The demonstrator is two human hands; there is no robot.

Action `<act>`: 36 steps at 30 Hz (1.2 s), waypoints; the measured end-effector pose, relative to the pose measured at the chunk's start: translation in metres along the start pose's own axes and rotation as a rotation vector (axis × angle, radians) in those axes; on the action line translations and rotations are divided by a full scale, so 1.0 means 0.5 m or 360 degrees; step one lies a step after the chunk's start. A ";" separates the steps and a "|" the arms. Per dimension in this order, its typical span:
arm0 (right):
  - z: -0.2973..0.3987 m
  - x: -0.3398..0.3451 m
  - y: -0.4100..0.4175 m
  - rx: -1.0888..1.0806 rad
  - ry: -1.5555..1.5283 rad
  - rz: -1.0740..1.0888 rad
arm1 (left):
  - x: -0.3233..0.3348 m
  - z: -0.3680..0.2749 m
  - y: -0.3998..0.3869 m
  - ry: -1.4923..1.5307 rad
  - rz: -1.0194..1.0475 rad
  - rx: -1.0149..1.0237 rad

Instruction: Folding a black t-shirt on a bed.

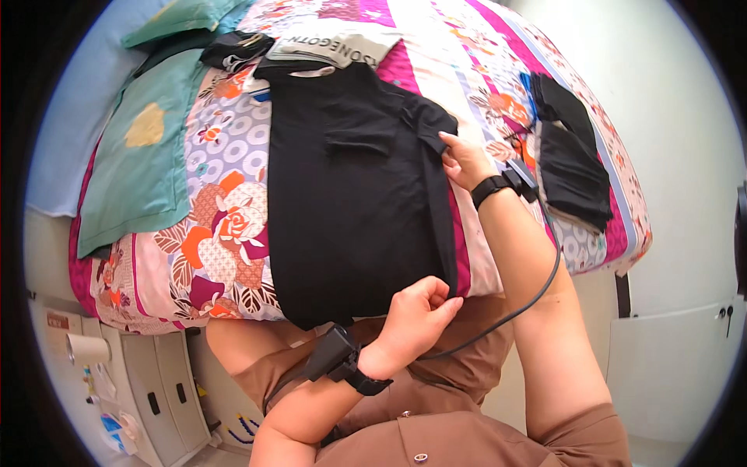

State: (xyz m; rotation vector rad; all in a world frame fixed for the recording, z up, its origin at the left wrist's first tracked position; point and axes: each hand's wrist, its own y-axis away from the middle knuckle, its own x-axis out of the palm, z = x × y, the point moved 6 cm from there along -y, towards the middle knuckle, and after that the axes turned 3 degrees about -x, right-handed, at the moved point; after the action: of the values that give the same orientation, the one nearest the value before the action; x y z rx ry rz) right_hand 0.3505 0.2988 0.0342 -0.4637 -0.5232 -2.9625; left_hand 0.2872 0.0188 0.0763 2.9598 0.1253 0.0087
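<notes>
A black garment, apparently a T-shirt, lies spread on the bed with its collar end away from me. Its lower hem hangs slightly over the bed's near edge. A crease runs across its upper middle, and its right side is turned in a narrow strip. My right hand pinches the black cloth at the sleeve on the upper right side. My left hand is at the bottom right corner, thumb and fingers closed around the hem there. The fingertips of the left hand partly hide that corner.
Beyond the collar lie a folded white garment with lettering and a rolled black garment. A green pillow rests at left, folded black clothes at right. The bed's flowered cover runs beneath. A cable links my wrist devices.
</notes>
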 end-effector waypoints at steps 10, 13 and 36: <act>0.011 -0.021 -0.116 0.0089 -0.0146 -0.0099 | -0.003 0.026 -0.005 0.0390 0.0229 -0.0098; 0.035 0.004 -0.126 0.0182 -0.0228 -0.0059 | -0.006 0.030 -0.011 0.0363 0.0293 -0.0126; 0.055 0.155 -0.115 -0.1708 0.3445 0.0012 | -0.026 0.088 -0.035 0.0482 0.0344 -0.0225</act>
State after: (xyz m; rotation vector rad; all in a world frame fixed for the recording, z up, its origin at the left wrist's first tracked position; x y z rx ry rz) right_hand 0.2761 0.3587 0.0648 2.1852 1.1350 -1.6059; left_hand 0.2735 0.0269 0.0298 2.7949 -0.1504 0.4746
